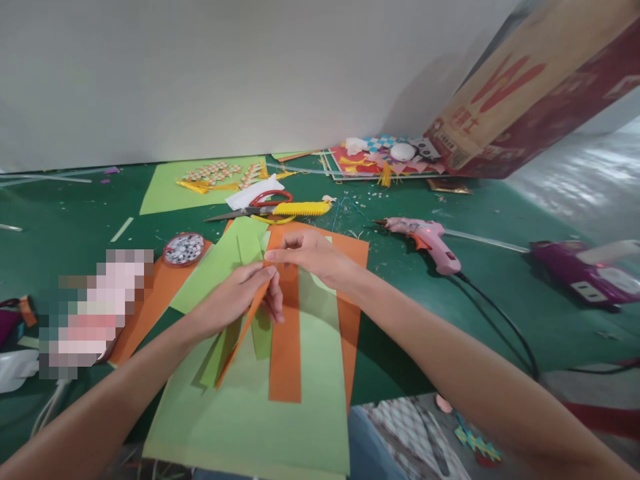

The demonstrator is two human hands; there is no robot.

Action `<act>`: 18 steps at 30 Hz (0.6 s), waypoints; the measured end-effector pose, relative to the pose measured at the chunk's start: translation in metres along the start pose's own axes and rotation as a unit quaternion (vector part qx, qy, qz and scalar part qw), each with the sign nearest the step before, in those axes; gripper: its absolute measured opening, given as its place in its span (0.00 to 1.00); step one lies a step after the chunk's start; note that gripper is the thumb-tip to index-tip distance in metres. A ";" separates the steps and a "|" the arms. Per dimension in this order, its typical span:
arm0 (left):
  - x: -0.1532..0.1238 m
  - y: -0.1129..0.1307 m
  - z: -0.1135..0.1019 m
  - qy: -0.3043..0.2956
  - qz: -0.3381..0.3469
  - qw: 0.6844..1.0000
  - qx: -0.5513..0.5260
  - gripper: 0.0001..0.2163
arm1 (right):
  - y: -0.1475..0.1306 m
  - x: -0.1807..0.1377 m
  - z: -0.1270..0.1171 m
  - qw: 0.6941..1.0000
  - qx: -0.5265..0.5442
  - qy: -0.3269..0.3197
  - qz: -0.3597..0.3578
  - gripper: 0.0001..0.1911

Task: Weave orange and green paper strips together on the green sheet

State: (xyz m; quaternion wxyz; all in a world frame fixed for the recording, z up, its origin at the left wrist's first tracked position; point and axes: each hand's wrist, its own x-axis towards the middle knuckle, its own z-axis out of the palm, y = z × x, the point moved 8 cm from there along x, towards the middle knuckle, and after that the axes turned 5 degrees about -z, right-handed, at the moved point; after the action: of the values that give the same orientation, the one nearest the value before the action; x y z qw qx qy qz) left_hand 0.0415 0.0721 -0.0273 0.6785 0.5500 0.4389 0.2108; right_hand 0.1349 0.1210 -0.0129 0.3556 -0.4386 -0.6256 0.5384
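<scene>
Between the fingers of my left hand [240, 293], a narrow orange paper strip [239, 348] is gripped near its upper end and hangs down at a slant. My right hand [313, 257] is closed in a pinch at that same upper end, its fingertips meeting my left fingertips. Below them a flat orange strip [285, 360] lies on a large light green sheet [250, 427]. Green strips [261, 339] lie beside it, partly covered by my left hand. An orange sheet [354, 287] shows from under the green one.
Beyond my hands lie scissors [240, 213] and a yellow-handled cutter [303, 209]. A pink glue gun [425, 240] rests to the right, its cord trailing toward the edge. A round case of small shiny pieces [184, 249] sits left. A paper bag [500, 100] leans at back right.
</scene>
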 end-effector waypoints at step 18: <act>-0.001 0.003 0.001 -0.001 0.002 1.000 0.031 0.17 | 0.004 0.001 0.002 0.999 0.036 -0.037 -0.004 0.17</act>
State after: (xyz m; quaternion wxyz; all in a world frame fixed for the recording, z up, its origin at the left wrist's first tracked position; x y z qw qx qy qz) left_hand 0.0418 0.0714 -0.0244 0.6612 0.5719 0.4436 0.1975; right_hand 0.1331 0.1216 -0.0177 0.3500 -0.4032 -0.6198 0.5751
